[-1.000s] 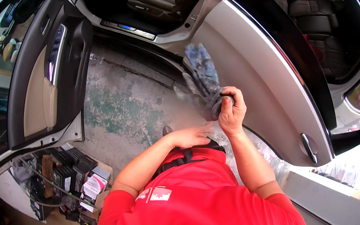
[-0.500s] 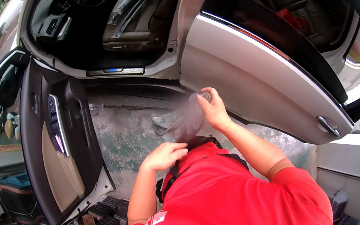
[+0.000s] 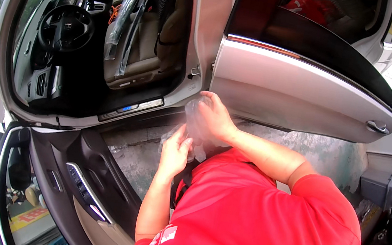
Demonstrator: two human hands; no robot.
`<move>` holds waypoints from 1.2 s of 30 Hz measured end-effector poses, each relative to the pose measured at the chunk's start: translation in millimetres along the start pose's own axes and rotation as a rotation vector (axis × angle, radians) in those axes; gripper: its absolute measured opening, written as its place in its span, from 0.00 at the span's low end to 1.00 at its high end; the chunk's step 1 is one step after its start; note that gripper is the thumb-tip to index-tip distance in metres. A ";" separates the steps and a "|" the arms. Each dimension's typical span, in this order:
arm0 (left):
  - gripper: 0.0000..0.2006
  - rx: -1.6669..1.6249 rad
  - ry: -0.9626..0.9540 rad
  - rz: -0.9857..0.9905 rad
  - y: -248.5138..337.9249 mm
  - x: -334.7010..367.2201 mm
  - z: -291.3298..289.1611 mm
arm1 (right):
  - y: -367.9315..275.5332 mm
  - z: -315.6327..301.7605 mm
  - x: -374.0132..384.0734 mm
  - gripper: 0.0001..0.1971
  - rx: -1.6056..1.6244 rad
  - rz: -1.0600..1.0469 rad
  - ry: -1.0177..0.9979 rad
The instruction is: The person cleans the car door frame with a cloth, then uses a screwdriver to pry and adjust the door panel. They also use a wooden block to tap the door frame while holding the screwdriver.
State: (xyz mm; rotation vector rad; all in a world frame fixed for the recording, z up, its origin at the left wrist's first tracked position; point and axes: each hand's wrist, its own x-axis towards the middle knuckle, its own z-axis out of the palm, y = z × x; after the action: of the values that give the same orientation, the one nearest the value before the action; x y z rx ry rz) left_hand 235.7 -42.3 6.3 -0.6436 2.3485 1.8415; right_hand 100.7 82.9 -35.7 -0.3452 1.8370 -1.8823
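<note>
The blurred, grey, thin-looking cloth (image 3: 194, 114) sits just left of the right hand (image 3: 218, 122), pinched in it; likely light, limp, unbreakable, best held by a bunched edge. Left hand (image 3: 173, 156) below: grip unclear.

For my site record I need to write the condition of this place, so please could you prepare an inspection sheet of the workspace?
Surface: worn concrete floor with greenish patches.
Things in hand: a soft-looking grey item, blurred, see-through in places.
Clutter: long strips in clear plastic on the front seat; a red item in the rear.
Hands: right hand holds the grey item; left hand is close below, contact unclear.
Cables: an orange cord-like item by the strips; exact kind unclear.
Surroundings: open front door, silver rear door, grey box-shaped thing at right.
</note>
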 end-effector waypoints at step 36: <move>0.25 -0.663 -0.564 0.269 36.7 293.7 -49.3 | -51.9 51.8 165.2 0.21 0.164 -0.053 1.029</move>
State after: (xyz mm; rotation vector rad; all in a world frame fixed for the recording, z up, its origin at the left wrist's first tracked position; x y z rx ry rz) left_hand -35.5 -161.5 -41.7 0.1790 1.5112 2.5088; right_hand -22.5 -46.1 -6.2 0.7912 2.2070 -2.4591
